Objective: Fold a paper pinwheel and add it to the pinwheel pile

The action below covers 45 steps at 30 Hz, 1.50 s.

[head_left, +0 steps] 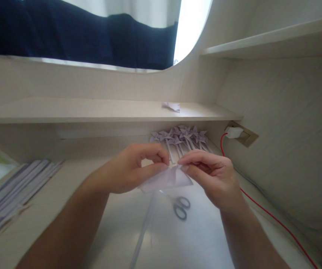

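Observation:
Between my two hands is a piece of thin whitish paper (166,180), partly folded and blurred. My left hand (141,168) pinches its upper edge between thumb and forefinger. My right hand (208,172) pinches the same edge a little to the right, thumb below and fingers above. Under the paper, a pair of scissors (181,207) lies on the desk with its dark handles toward me and its blades partly covered. A narrow paper strip or stick (144,231) runs from beneath the paper toward the desk's front.
Several paper pinwheels on sticks (181,136) lie at the back under the shelf (93,110). A folded paper piece (171,107) rests on that shelf. Long paper strips (15,190) are stacked at left. A red cable (273,215) runs from a white plug (234,132) along the right.

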{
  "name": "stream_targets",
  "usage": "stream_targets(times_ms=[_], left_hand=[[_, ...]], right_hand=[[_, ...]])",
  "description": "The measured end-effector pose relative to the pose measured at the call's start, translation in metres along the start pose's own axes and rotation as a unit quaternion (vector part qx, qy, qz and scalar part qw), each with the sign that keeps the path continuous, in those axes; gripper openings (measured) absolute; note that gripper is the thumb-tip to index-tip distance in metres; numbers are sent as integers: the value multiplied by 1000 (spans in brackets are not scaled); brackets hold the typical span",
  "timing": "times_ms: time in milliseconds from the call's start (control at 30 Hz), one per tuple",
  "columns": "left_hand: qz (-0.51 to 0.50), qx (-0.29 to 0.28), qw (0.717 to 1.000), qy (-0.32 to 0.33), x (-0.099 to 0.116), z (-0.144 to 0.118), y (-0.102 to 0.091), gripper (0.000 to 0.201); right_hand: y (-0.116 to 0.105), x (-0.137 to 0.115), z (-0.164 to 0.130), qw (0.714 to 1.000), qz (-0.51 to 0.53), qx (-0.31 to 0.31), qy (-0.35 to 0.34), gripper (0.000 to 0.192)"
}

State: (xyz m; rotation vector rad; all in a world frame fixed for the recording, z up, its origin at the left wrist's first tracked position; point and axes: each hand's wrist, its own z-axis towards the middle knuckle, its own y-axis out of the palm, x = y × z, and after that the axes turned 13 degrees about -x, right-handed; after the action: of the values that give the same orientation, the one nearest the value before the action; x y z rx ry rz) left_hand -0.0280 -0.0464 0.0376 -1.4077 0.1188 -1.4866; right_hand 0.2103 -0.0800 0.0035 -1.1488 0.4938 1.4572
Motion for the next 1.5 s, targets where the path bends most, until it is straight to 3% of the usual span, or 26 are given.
stream_targets(times_ms=[500,767,1200,1500], left_hand=[[1,-46,998,-46,5,0,-2,14],[1,-50,999,-21,6,1,-2,13],[-52,-115,990,-61,1,1,-3,14],[-89,-140,982,-88,-6,0,-3,18]], right_hand=[[3,-9,-2,995,-81,-24,-54,23],[3,-12,-1,993,-93,-28,-67,25],[4,-12,-2,981,-129,-89,-114,30],[4,2,0,993,-14,-113,-25,18]])
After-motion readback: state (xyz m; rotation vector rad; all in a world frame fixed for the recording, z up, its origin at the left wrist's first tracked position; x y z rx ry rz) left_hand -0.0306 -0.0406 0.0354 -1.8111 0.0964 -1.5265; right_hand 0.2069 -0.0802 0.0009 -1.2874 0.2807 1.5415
